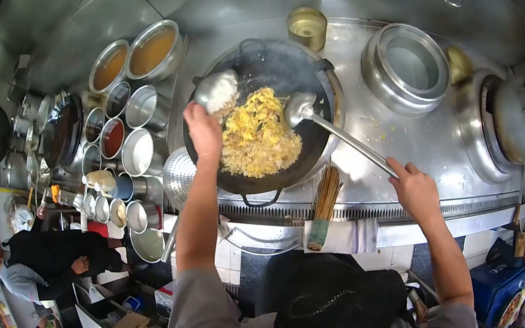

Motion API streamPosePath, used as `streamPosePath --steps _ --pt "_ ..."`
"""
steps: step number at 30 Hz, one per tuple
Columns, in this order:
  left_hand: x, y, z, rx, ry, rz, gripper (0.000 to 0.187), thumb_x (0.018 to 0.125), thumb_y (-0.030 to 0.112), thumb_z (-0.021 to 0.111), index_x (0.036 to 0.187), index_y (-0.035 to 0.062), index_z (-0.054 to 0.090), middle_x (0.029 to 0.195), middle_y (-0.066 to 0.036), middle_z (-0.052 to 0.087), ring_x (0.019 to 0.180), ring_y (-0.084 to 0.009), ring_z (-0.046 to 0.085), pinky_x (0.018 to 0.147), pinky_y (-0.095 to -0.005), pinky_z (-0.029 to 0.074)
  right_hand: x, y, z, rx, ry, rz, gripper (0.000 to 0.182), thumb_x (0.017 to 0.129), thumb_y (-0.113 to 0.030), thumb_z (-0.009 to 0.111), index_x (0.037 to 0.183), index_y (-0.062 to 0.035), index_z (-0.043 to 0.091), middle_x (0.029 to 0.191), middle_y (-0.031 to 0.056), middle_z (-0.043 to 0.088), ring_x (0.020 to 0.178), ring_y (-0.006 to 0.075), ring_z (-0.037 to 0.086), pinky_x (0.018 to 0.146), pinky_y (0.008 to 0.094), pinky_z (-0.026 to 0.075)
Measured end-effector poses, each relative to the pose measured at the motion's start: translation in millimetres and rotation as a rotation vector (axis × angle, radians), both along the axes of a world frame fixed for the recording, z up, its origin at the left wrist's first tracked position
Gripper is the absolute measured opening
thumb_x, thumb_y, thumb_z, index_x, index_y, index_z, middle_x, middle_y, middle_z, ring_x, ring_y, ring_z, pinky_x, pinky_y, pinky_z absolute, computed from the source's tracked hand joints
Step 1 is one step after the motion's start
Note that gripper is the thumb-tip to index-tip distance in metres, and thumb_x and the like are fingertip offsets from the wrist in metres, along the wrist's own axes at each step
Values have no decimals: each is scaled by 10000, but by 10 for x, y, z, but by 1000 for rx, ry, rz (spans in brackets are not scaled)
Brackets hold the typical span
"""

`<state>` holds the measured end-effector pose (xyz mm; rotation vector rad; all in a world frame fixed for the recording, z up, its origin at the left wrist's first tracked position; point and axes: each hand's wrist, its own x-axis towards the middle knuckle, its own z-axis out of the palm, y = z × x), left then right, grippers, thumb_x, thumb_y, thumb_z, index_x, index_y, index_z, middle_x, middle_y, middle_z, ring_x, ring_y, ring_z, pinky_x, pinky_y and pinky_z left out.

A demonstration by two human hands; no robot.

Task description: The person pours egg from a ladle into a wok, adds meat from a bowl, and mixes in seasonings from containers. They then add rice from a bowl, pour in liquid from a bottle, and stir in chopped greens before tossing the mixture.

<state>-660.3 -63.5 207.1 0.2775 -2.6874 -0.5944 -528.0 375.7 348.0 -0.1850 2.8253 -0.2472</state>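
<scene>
My left hand (203, 131) is closed on the rim of a small metal bowl (207, 88), tilted over the left side of a dark wok (288, 69). White stuff, apparently rice, shows at the bowl's mouth. Rice (261, 154) lies in the wok with yellow scrambled egg (258, 115) on top of it. My right hand (414, 191) grips the end of a long-handled ladle (349, 139). The ladle's head sits inside the wok, against the right edge of the egg and rice.
A bamboo brush (329, 198) lies by the wok's front edge. Left of the wok are a perforated skimmer (179, 178), several seasoning pots (138, 152) and two bowls of broth (152, 50). A large pot (406, 67) stands to the right. A person in black (59, 254) stands at far left.
</scene>
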Motion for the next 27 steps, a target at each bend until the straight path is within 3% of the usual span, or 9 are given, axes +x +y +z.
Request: streamPosePath --steps 4,9,15,16,17,20,22,25,27 --pt "-77 304 -486 -271 -220 -260 238 812 -32 572 1023 69 528 1501 -176 289 1405 -439 285 874 -454 567 83 66 39 25 -23 -1 433 878 -169 651 1290 -187 520 843 159 631 721 364 657 637 469 535" --pt "-329 367 -351 -272 -187 -243 186 825 -25 563 984 64 523 1482 -181 327 1389 -434 315 873 -457 572 129 205 -144 -40 -42 -29 439 876 -148 641 1293 -175 509 851 164 635 730 379 652 647 485 532" --pt "1 435 663 22 222 -77 201 738 -71 595 907 8 520 1392 -211 450 1196 -415 517 872 -434 534 150 282 -28 -193 60 -38 446 875 -131 642 1308 -191 557 837 151 629 705 371 640 633 483 515" --pt "73 473 617 -178 347 -233 188 749 -61 596 901 15 516 1399 -213 447 1189 -412 520 849 -419 542 119 227 -10 -197 57 -25 446 875 -131 642 1308 -191 557 837 151 629 705 371 640 633 483 515" --pt "204 564 557 -202 152 -340 183 755 -51 595 903 17 512 1410 -206 440 1177 -410 528 857 -434 532 59 138 15 -222 103 -20 461 875 -124 643 1322 -199 558 832 150 628 694 371 637 627 479 512" --pt "174 475 584 -92 300 -187 185 755 -33 601 908 19 511 1415 -198 439 1163 -398 537 841 -462 525 -24 37 149 -227 160 -1 474 881 -111 638 1338 -206 559 825 149 626 677 372 630 617 470 505" --pt "370 455 629 -27 146 -137 190 760 -32 592 928 20 518 1404 -200 449 1160 -404 533 848 -469 510 -24 -13 181 -230 175 -2 465 897 -107 625 1347 -207 559 830 158 626 670 370 627 613 472 498" --pt "498 120 507 -4 400 -9 264 754 -68 548 1013 -21 535 1171 -242 553 929 -427 590 838 -440 495 -2 -111 304 -223 198 -2 474 900 -107 625 1357 -210 553 839 169 627 669 371 629 607 482 490" --pt "810 -155 454 388 238 269 241 739 -73 527 975 -37 498 987 -221 527 947 -419 527 844 -464 438 58 -160 323 -213 194 40 511 921 -142 608 1412 -224 490 863 177 637 692 377 640 621 489 499"
